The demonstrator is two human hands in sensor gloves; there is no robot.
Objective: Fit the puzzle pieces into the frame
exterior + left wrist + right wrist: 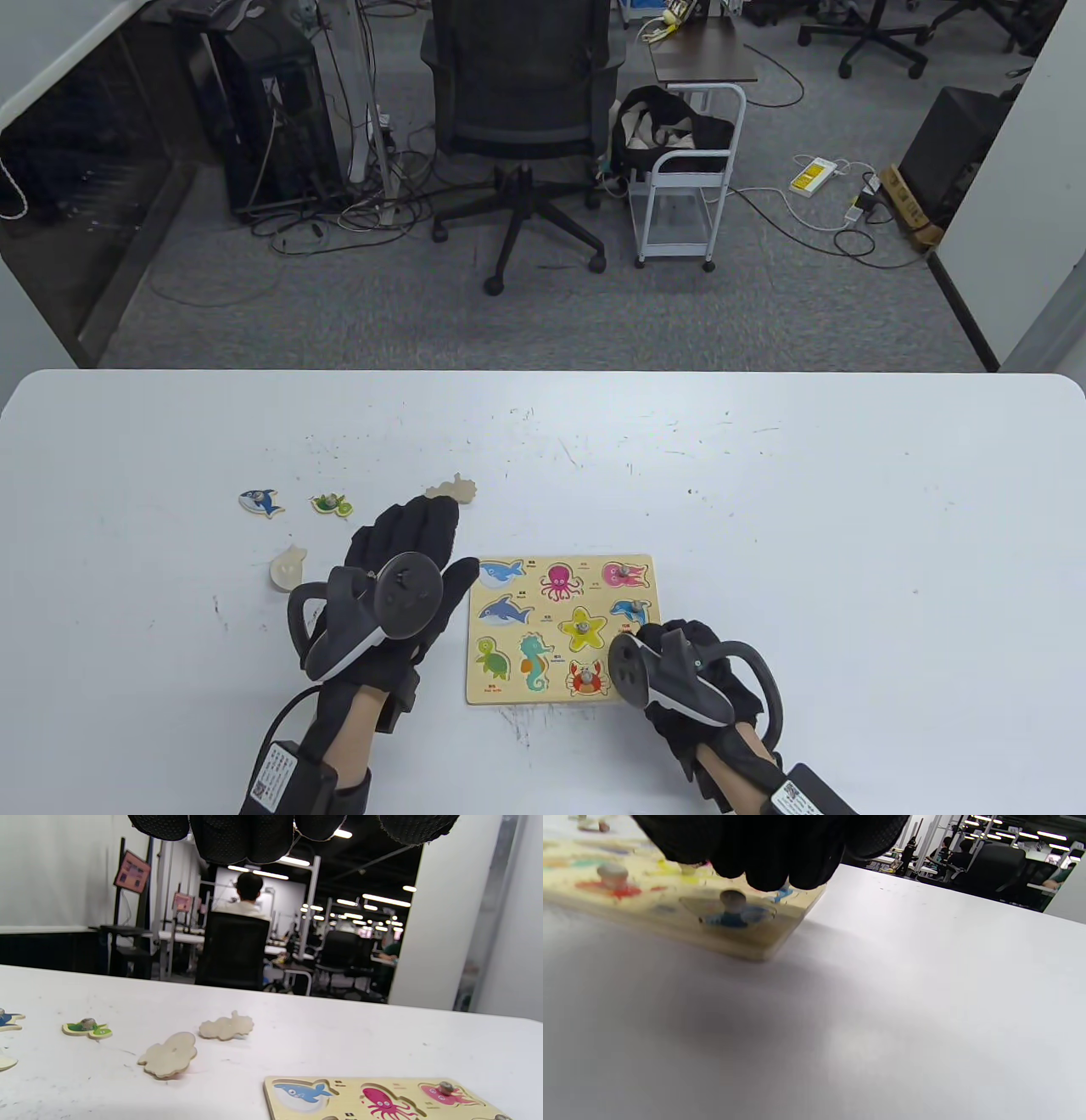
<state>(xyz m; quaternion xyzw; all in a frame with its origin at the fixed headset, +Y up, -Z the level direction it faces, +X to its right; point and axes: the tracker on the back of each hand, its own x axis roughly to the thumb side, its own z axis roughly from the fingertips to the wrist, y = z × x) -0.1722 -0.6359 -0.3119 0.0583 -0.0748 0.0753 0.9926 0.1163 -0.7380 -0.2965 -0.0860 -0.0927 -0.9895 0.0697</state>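
Observation:
The wooden puzzle frame (556,586) lies flat on the table. A pink piece (626,575), a blue fish piece (632,609), a starfish (582,626) and a crab (585,677) sit in it; the other slots show only printed pictures. My left hand (416,552) is spread flat just left of the frame and holds nothing. Under its fingertips (237,836) lies a face-down piece (169,1058). My right hand (679,654) is curled at the frame's near right corner (763,946), its fingertips (763,870) bunched over the frame just behind the blue fish piece's knob (732,899).
Loose pieces lie left of the frame: a blue shark (260,503), a green turtle (331,504), a face-down piece (452,489) beyond my left fingers, and another face-down piece (287,567). The white table (848,526) stretches wide to the right.

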